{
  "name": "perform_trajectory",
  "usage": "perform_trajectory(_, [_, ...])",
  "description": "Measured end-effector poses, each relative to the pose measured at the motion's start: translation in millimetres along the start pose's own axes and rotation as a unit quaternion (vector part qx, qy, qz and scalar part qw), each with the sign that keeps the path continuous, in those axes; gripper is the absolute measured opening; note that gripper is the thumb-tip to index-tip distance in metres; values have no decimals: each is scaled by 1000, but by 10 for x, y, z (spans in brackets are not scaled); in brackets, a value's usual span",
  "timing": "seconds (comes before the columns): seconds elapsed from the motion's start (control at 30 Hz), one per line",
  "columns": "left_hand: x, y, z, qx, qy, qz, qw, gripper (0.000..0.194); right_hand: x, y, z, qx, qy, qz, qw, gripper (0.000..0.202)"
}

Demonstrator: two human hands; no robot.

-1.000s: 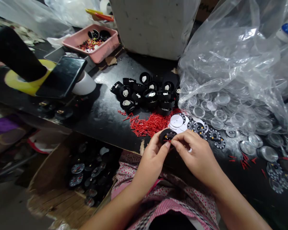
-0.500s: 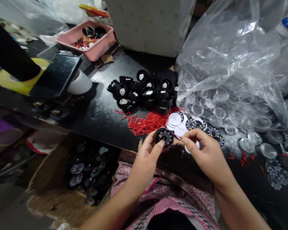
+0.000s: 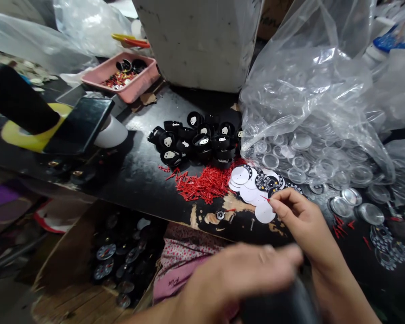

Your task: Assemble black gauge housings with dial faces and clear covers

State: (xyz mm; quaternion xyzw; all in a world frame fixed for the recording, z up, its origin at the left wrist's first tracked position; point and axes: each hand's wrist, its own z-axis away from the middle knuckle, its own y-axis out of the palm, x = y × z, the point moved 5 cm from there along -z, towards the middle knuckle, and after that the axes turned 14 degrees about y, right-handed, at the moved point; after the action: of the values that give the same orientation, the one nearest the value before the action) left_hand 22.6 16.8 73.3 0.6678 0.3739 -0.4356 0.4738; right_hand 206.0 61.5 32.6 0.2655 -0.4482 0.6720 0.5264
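Observation:
Close to the camera, my left hand (image 3: 243, 274) is smeared by motion. Its fingers are curled over a dark, blurred object (image 3: 280, 301), which looks like the black gauge held in it earlier; the dial face is hidden. My right hand (image 3: 300, 216) pinches a small red pointer (image 3: 266, 198) between thumb and fingertips, just above the loose dial discs (image 3: 249, 193). Some discs lie white side up, others show black printed faces. Left of them is a heap of red pointers (image 3: 205, 184), with black round housings (image 3: 199, 139) piled behind.
Clear round covers (image 3: 300, 155) spill from a plastic bag (image 3: 310, 99) on the right. A pink tray (image 3: 135, 90) of small parts stands at the back left, near a phone (image 3: 79, 123) on a stand. Below the table edge, a box (image 3: 64, 256) holds finished-looking gauges.
My left hand has come up toward the camera from the table edge, and the gauge face no longer shows. My right hand keeps its pinch above the discs. The view has shifted slightly.

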Motion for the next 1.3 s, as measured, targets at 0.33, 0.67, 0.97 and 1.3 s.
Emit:
perform_trajectory(0.33, [770,-190,-105,-207,-78,219,950,25,-6,261,-9,68,2,48,997,21])
perform_trajectory(0.67, [804,-182,-142,-206,-95,191,955,22,75,259,55,-23,-177,191,965,8])
perform_trajectory(0.97, [835,-228,-158,-221,-113,189,950,36,129,208,144,-45,-250,197,947,9])
perform_trajectory(1.3, [877,-137,-199,-110,-77,-8,991,25,208,303,186,-34,-180,229,956,13])
